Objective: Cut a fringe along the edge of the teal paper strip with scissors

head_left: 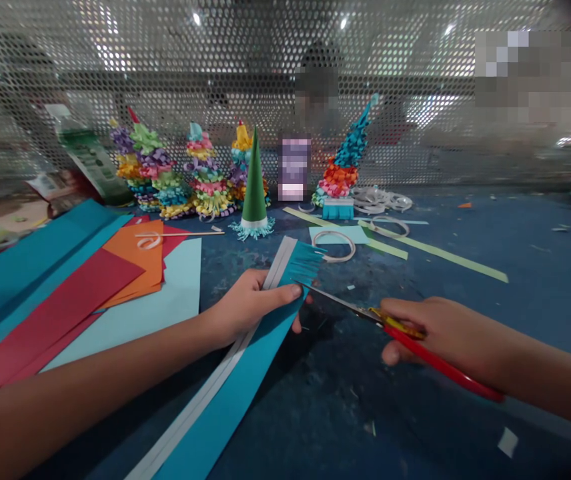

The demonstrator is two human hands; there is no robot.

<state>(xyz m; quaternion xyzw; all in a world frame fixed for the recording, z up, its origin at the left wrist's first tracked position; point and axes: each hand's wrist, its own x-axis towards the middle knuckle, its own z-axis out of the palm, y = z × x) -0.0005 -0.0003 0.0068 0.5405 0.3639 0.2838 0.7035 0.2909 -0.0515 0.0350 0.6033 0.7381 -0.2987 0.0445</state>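
Blue paper forms the centre of the view: a long strip (265, 360), edged in white along its left side and cut into a fringe at its far end, slants above the dark blue surface (335, 413). We see the left hand (248, 303) gripping it, thumb on top and fingertips showing beyond the right edge. The right hand (440, 333) is closed around red-and-yellow scissors (410, 339), whose tip meets the strip below the fringe, just beside the left thumb (we cannot tell how far the blades are parted).

Just past the fringe lies a pale ring (353, 247), partly over a light blue paper piece (318, 235); we note that the fringe tips seem to reach its left edge. A second ring (393, 227) and pale green strips (445, 260) lie to the right, with a tangle of whitish loops (383, 199) behind.

Beyond the left hand stands a green cone (254, 183), fringed at its base, in front of a ruffled yellow-topped cone (242, 140). Another ruffled cone (348, 160) leans to the right. At left we find an orange sheet (135, 257) bearing a thin stick (190, 233), and a tilted bottle (93, 163) near the perforated screen (165, 93).
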